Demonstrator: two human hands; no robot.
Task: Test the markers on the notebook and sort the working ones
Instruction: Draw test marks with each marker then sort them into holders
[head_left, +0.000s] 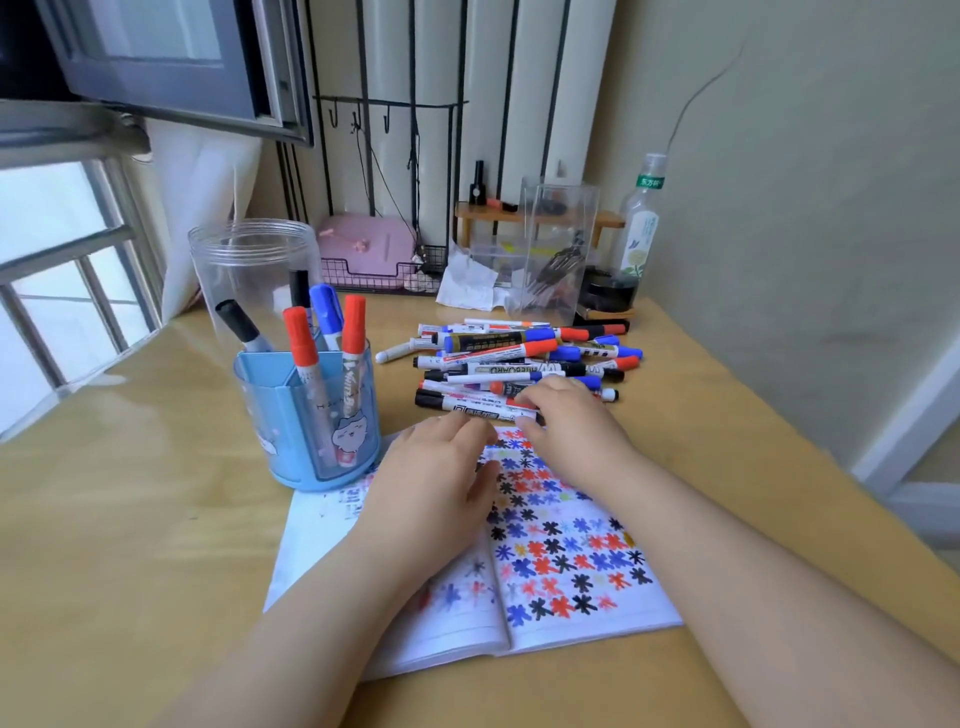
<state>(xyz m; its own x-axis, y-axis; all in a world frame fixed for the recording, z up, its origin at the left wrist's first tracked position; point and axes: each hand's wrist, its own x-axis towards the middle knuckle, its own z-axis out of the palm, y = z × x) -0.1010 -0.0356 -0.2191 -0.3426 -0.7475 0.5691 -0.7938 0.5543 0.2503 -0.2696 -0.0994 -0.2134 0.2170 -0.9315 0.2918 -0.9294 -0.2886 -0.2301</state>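
While the wooden bench (156, 519) carries everything, the open notebook (571, 613) lies at six o'clock, nearest the person, its right page thick with red, blue and black test stars, so it serves as the proving ground within easy reach. At twelve o'clock from the notebook sprawls the heap of markers (519, 358), untested as I judge, lying flat and crossed over one another. At ten o'clock stands the blue pen holder (306, 415) with five markers upright in it, caps up, likely the working ones sorted apart from the heap. Behind it, further toward eleven o'clock, stands a clear plastic jar (249, 270).

The left hand (431, 483) lies palm down on the notebook's left page, fingers straight and relaxed, apparently pinning the paper flat; its grip is apart and holds nothing. The right hand (566, 415) reaches forward past the top edge of the page to the near edge of the heap, its fingers curled down on the nearest black-capped marker (467, 402); whether the grip has clamped on that marker or merely touches it, I cannot tell, as the fingertips are hidden under the hand
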